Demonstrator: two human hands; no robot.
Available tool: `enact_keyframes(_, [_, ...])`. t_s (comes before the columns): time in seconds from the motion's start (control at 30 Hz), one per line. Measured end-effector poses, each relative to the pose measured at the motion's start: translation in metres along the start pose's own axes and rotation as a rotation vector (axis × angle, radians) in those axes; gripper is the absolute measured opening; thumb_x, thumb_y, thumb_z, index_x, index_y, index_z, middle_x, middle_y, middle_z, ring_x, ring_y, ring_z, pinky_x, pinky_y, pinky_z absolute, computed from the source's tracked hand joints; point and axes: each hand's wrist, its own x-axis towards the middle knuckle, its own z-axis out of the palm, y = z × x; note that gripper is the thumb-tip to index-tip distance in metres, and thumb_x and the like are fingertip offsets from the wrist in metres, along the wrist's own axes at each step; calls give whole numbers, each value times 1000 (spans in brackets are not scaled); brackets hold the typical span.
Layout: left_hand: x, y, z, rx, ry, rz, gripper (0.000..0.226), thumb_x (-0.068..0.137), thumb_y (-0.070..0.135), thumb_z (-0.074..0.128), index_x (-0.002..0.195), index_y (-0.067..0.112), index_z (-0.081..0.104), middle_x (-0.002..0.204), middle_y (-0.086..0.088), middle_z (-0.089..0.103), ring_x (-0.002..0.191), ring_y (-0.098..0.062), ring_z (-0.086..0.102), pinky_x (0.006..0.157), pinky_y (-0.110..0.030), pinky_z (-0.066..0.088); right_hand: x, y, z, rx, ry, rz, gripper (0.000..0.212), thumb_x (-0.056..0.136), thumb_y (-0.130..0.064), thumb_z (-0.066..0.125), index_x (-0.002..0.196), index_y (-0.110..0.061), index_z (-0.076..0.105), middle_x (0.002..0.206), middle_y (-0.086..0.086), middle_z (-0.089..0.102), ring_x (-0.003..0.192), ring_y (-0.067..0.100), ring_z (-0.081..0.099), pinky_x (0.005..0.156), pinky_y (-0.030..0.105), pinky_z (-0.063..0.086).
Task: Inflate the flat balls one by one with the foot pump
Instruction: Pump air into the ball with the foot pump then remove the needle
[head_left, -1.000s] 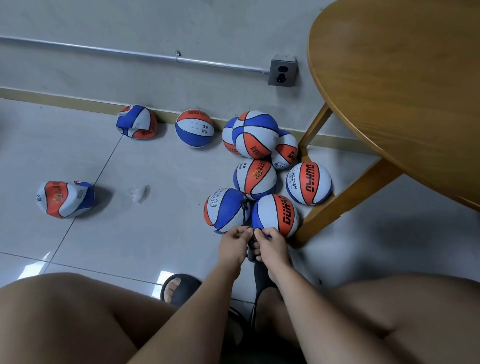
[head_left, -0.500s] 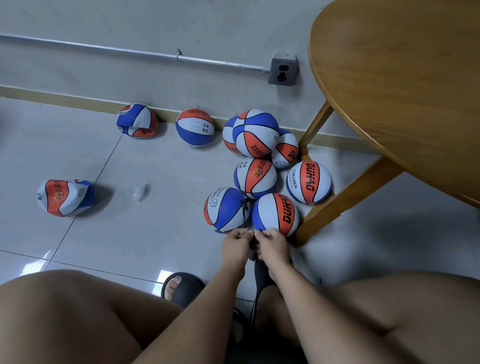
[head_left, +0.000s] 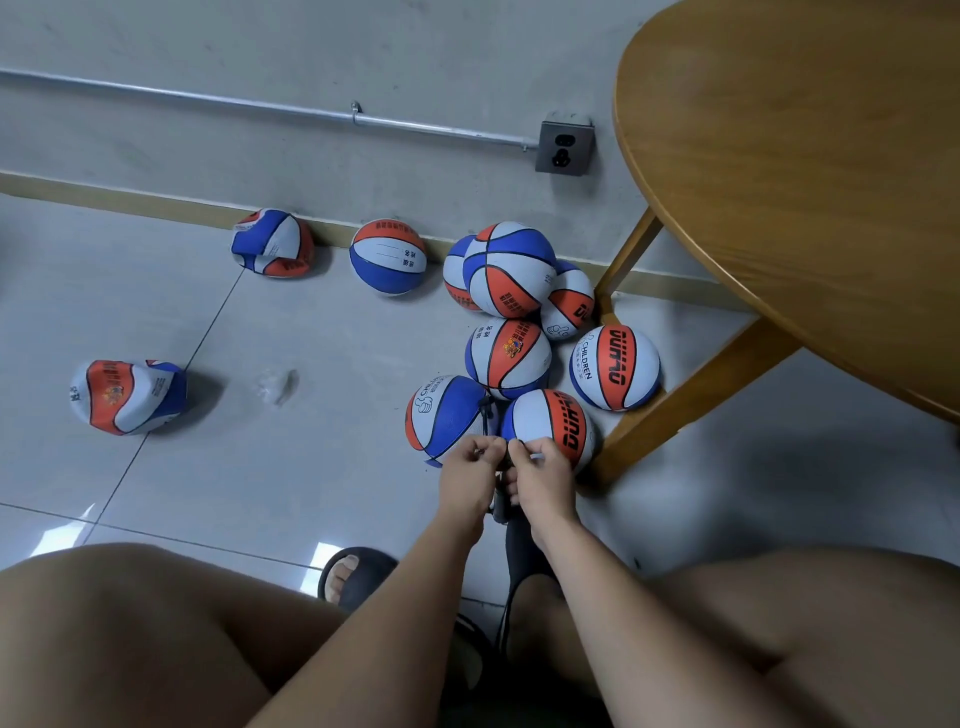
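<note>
Hands together: left hand (head_left: 470, 480) and right hand (head_left: 540, 475), fingers curled, both pinch dark pump hose (head_left: 485, 415) end just before round ball (head_left: 558, 421); flat ball (head_left: 127, 397) lies on floor (head_left: 311, 467), well apart, left.

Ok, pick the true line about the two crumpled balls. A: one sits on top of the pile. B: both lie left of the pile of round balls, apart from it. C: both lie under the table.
B: the near crumpled ball lies alone on the open floor and the far crumpled ball rests at the skirting, both left of the pile by the table leg.
</note>
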Motion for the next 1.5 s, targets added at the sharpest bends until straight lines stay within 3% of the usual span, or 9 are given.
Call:
enact_keyframes(0.13, [5, -18, -2, 85, -3, -28, 11, 101, 22, 69, 101, 12, 74, 96, -8, 79, 72, -11, 68, 60, -22, 52, 1, 17, -5, 0, -17, 76, 17, 104, -26, 67, 99, -10, 63, 63, 5, 66, 53, 20, 54, 48, 30, 44])
enact_keyframes(0.43, [7, -52, -9, 335, 3, -115, 10, 100, 31, 69, 96, 22, 72, 90, 0, 80, 88, -21, 74, 79, -36, 61, 7, 57, -12, -146, -42, 211, 13, 101, -33, 73, 99, -20, 72, 87, 7, 81, 56, 14, 65, 52, 25, 52])
enact_keyframes(0.5, [5, -52, -9, 344, 12, -117, 11, 100, 30, 69, 96, 21, 72, 88, 1, 80, 87, -20, 75, 80, -36, 60, 6, 57, -11, -176, -34, 223, 12, 99, -34, 74, 98, -23, 73, 86, 3, 81, 60, 15, 69, 55, 28, 58])
enact_keyframes(0.63, [1, -38, -4, 232, 59, -81, 12, 100, 26, 67, 96, 16, 73, 87, -1, 78, 80, -19, 72, 75, -35, 61, 9, 47, -5, -189, -19, 145, 29, 81, -52, 73, 89, -24, 72, 79, -3, 78, 77, 27, 77, 73, 53, 67])
enact_keyframes(0.73, [-3, -9, 5, 93, 106, -6, 11, 99, 19, 64, 97, 10, 69, 82, 1, 74, 67, -10, 66, 58, -23, 51, 8, 11, 3, -153, 16, 28, 27, 88, -46, 71, 84, -19, 67, 75, 1, 75, 75, 31, 74, 71, 50, 65])
enact_keyframes(0.87, [-4, 29, 13, -27, 102, 85, 9, 96, 18, 65, 92, 10, 66, 76, 5, 72, 62, -6, 64, 60, -25, 51, 10, -31, 8, -62, 81, -71, 23, 95, -34, 71, 80, -18, 64, 76, 2, 74, 76, 28, 72, 75, 46, 61])
enact_keyframes(1.1, [-1, 7, 3, 25, 41, 33, 14, 99, 24, 68, 101, 10, 69, 88, -5, 77, 64, -6, 65, 53, -20, 48, 12, 0, 1, -74, 1, -42, 35, 79, -60, 64, 85, -26, 64, 73, 5, 73, 67, 31, 69, 67, 52, 60])
enact_keyframes(1.23, [6, -13, -1, 72, 11, -6, 16, 99, 25, 70, 100, 9, 70, 89, -4, 77, 69, -9, 67, 62, -27, 53, 23, 33, -2, -132, -12, 14, 37, 78, -64, 63, 89, -30, 65, 75, 5, 74, 67, 30, 67, 68, 56, 61])
enact_keyframes(1.5, [5, -50, -5, 277, 21, -90, 14, 101, 28, 68, 97, 15, 71, 89, -3, 79, 71, -14, 68, 67, -28, 52, 4, 48, -12, -166, -23, 181, 15, 97, -36, 73, 93, -22, 73, 82, 5, 80, 65, 22, 74, 57, 35, 60])
